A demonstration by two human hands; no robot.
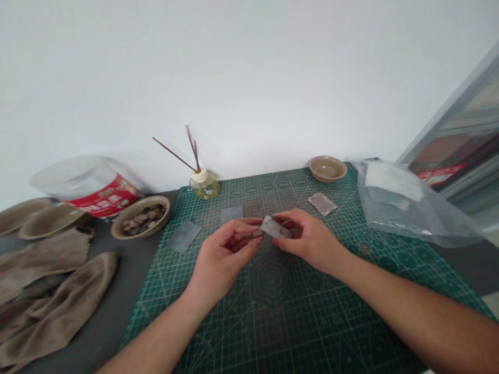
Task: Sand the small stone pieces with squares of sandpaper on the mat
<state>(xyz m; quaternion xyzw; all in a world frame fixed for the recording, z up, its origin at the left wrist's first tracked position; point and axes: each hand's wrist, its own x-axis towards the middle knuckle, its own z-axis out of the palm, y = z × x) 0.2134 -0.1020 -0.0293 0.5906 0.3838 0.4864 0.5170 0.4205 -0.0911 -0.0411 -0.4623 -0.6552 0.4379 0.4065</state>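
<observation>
Over the middle of the green cutting mat (268, 332), my two hands meet fingertip to fingertip. The thumb and fingers of my right hand (314, 241) pinch a small grey sheet (275, 227), worn and stained, which looks like sandpaper. My left hand (222, 257) is closed in a pinch on a small brownish piece (258, 232) at the sheet's left edge; its kind is too small to make out. Beyond them lie two thin grey sheets, one flat sheet (184, 236) to the left and another sheet (232, 213) nearer the middle. A paler crumpled sheet (323, 203) rests further right.
A bowl of pebbles (144, 221) stands left of the mat, near a red-labelled plastic jar (103, 195) and brown cloths (78, 306). At the back are a reed diffuser (205, 184) and a small bowl (328, 169). A transparent plastic bag (409, 208) lies right.
</observation>
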